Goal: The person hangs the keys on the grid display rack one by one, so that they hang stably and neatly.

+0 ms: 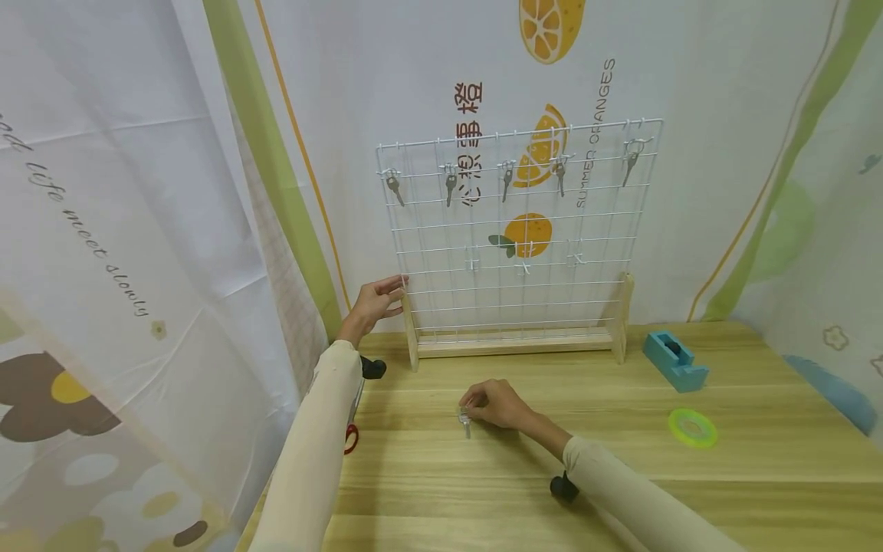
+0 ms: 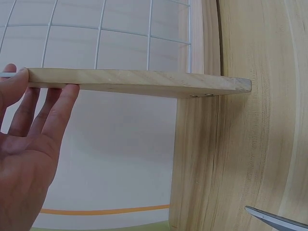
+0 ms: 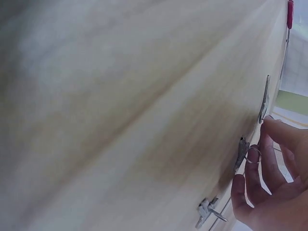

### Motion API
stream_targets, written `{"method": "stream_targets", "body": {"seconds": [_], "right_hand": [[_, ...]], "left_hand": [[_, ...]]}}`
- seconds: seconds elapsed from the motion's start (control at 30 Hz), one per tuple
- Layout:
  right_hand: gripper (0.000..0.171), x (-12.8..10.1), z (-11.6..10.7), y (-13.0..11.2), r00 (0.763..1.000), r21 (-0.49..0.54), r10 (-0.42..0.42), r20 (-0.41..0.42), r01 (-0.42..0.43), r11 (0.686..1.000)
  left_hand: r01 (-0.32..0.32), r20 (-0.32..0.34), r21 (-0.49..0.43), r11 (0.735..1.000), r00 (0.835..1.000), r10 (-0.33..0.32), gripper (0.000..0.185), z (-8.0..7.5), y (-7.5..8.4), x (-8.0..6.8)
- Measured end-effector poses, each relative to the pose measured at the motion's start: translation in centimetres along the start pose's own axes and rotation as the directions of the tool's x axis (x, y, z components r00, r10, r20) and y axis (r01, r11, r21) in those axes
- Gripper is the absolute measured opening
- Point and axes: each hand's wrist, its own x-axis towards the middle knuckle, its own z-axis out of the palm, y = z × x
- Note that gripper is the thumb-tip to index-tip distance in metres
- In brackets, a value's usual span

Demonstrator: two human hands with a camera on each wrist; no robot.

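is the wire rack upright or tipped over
Upright: the wire rack stands on its two wooden legs on the table, and the left hand holds one leg.

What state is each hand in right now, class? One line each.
Left hand: holding the wooden upright.
Right hand: pinching a key.

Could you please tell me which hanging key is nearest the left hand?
The grey metal key at the far left of the white wire grid; the other four hang farther from the left hand.
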Motion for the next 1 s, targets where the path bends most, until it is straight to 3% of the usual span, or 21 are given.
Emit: {"method": "stream_targets", "body": {"seconds": [0.17, 0.47, 0.7, 1.0], "right_hand": [[0.01, 0.1, -0.4, -0.4, 1.0, -0.001, -0.02, -0.006, 0.02, 1.0], [0.017, 0.4, -1.9, -1.0, 0.986, -0.013, -0.154, -0.056, 0.154, 0.988], [0.015, 0.9, -3.8, -1.5, 0.993, -0.034, -0.11, -0.041, 0.108, 0.994], [0.015, 2.0, -6.5, -2.2, 0.992, -0.059, -0.1, -0.082, 0.096, 0.994]], "left_hand": [[-0.003, 0.003, 0.011, 1.0, 1.0, 0.003, 0.047, 0.0, 0.0, 0.0], [0.004, -0.012, 0.006, 1.0, 1.0, -0.004, 0.048, 0.0, 0.0, 0.0], [0.012, -0.013, 0.009, 1.0, 1.0, -0.012, 0.048, 0.1, -0.1, -0.1], [0.005, -0.004, 0.005, 1.0, 1.0, -0.005, 0.048, 0.1, 0.1, -0.4]]}}
